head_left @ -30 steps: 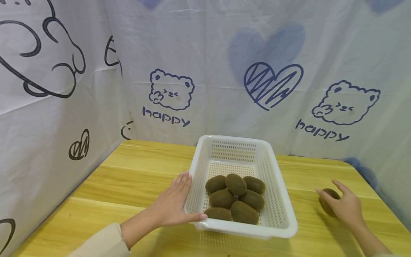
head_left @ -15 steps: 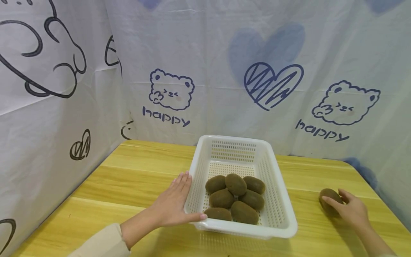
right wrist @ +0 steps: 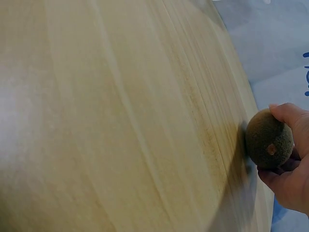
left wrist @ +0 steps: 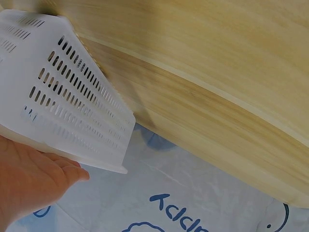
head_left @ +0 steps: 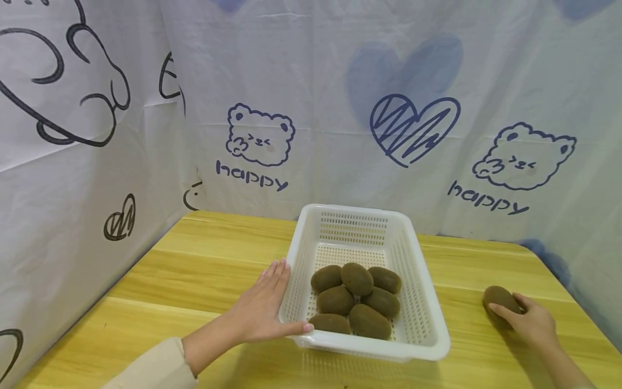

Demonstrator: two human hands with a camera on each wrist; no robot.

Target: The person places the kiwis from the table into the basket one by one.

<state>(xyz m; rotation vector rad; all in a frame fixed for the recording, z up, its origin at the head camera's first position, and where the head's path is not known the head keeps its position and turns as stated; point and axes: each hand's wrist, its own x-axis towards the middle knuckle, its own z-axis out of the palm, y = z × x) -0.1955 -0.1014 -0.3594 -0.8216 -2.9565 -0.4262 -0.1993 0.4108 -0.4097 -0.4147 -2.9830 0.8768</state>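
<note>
- A white cloth backdrop (head_left: 311,81) printed with bears, hearts and the word "happy" is hung behind and to the left of a pale wooden worktop (head_left: 194,270).
- The left hand (head_left: 264,308) is laid flat against the left wall of a white slotted basket (head_left: 418,302), fingers straight, thumb along the near rim; nothing is gripped.
- Seven brown kiwis (head_left: 357,297) are counted in the basket, heaped toward its near end.
- One loose kiwi (head_left: 500,300) lies on the worktop well to the right of the basket; the right hand (head_left: 532,324) is curled round it from the near side, seen closely in the right wrist view (right wrist: 269,139).
- The round, fuzzy fruit could be squeezed out of a shallow fingertip hold and rolled toward the right edge.
- The light basket could be slid if pushed sideways.
</note>
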